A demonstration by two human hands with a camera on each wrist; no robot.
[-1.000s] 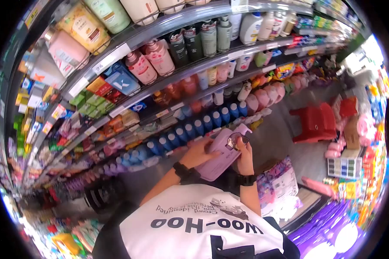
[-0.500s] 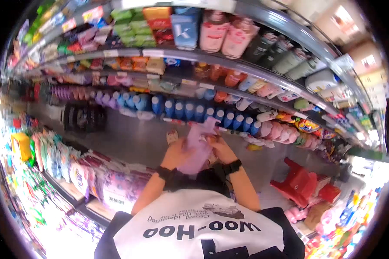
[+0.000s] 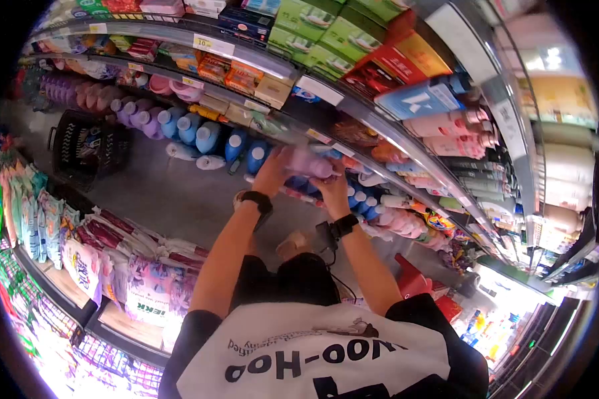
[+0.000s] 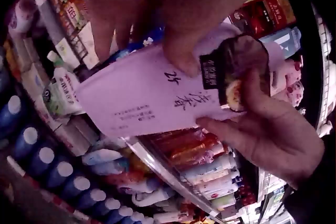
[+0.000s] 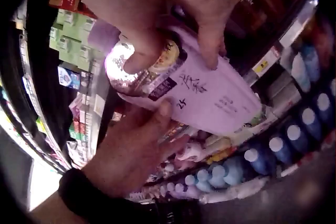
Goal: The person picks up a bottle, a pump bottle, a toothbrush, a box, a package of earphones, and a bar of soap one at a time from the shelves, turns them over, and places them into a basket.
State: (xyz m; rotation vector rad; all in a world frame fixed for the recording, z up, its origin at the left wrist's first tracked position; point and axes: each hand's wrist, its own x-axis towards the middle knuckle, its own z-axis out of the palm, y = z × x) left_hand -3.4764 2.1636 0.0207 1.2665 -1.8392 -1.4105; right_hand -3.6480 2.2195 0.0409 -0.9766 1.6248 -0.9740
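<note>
Both hands hold a flat lilac bottle (image 3: 306, 161) out at arm's length, in front of the lower shelf. It lies tilted, its face with dark print and a dark round label (image 4: 239, 69) showing in the wrist views. My left hand (image 3: 273, 171) grips the body end, thumb (image 4: 181, 58) laid on the printed face. At the neck end, my right hand (image 3: 334, 191) holds the bottle with its thumb across the label. The bottle's lilac top (image 5: 104, 35) sticks out beyond the right hand. Below it stands a row of blue bottles (image 3: 256, 156) with pale caps.
Shelves with price tags (image 3: 213, 44) rise ahead, carrying green boxes (image 3: 333, 36) and pink pump bottles (image 3: 446, 124). A black basket (image 3: 86, 149) is on the floor at left. Bagged goods (image 3: 146, 286) line a low stand behind left; a red stool (image 3: 412, 276) is at right.
The lilac bottle has gone from before my chest out to the shelf, tipping over with its top toward the right. Both arms have stretched forward, and my view has swung left along the shelves.
</note>
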